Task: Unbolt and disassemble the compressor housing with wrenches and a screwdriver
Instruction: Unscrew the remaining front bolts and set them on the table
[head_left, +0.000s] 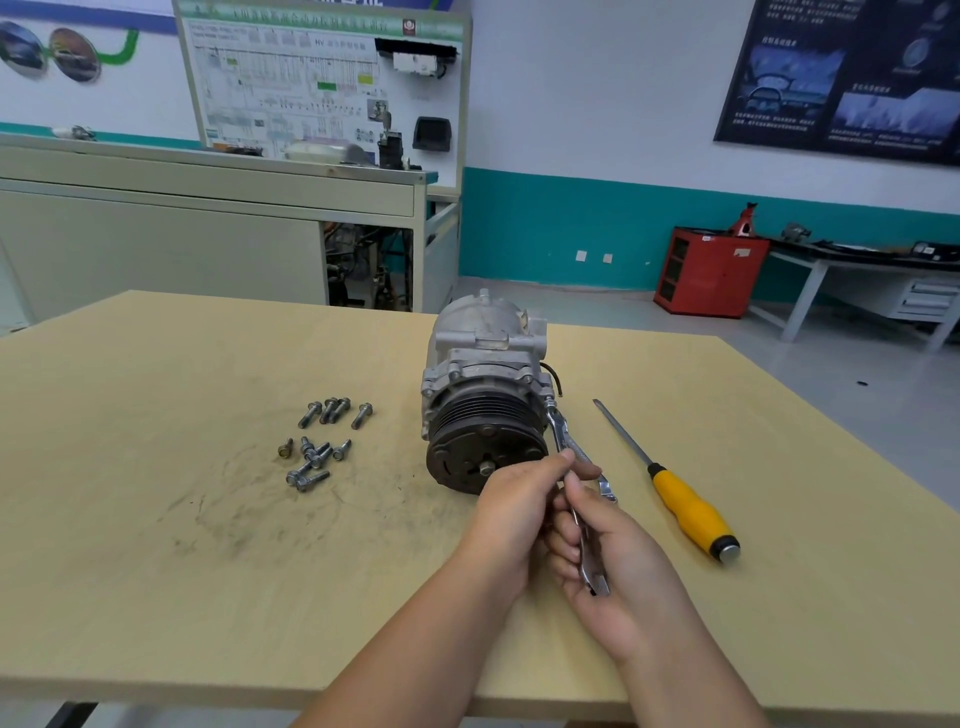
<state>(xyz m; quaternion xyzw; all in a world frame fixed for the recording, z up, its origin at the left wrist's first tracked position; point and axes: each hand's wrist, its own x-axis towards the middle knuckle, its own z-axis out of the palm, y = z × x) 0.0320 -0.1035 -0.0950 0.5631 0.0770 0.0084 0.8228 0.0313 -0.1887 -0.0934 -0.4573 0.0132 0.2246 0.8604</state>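
The AC compressor (483, 395) sits on the table (156, 545), its pulley facing you. Your left hand (519, 499) pinches the wrench (563, 441), whose far end appears seated on a bolt at the housing's right flange, likely to steady it. Your right hand (613, 561) curls round a second wrench (589, 561), probably for leverage. The loose bolts (317, 447) lie to the left and the screwdriver (685, 506) to the right, clear of your swing.

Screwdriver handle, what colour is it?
The screwdriver handle is yellow-orange with a black collar and silver end cap; head view.
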